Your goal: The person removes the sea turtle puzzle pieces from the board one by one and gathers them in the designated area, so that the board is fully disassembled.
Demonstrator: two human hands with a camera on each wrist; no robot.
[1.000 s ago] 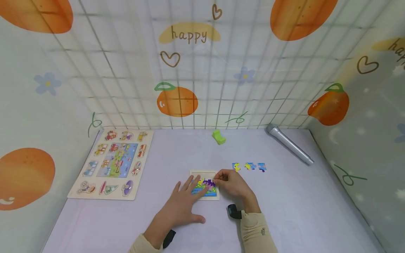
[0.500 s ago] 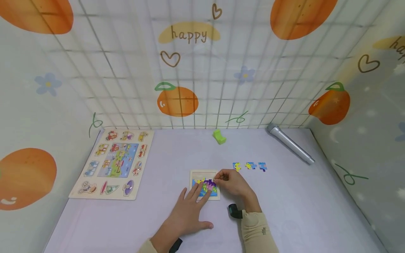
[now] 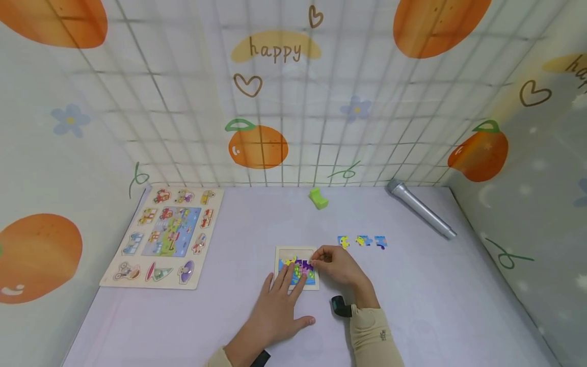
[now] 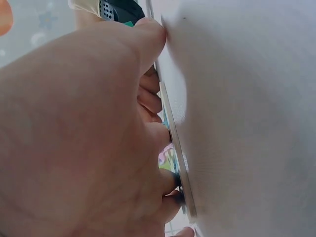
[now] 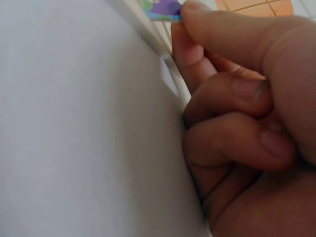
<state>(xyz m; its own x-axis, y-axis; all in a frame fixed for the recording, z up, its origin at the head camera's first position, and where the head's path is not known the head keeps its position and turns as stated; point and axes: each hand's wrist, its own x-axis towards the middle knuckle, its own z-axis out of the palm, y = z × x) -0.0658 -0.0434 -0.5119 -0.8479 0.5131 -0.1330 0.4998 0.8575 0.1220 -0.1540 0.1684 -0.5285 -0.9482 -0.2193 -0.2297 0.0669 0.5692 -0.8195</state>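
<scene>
Though blurry, piece seemingly between right fingertips.

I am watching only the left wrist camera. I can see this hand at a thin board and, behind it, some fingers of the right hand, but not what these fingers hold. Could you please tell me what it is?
Observer: The right wrist view shows the right hand pinching a puzzle piece with purple and light blue on it.
Operator: Thank you. Are there also some loose pieces on the table?
Observer: Yes, the head view shows three loose pieces in a row, beyond the right hand.
Operator: And the board, is it already filled?
Observer: Not fully. In the head view, a strip of the board along its far side is bare.
</scene>
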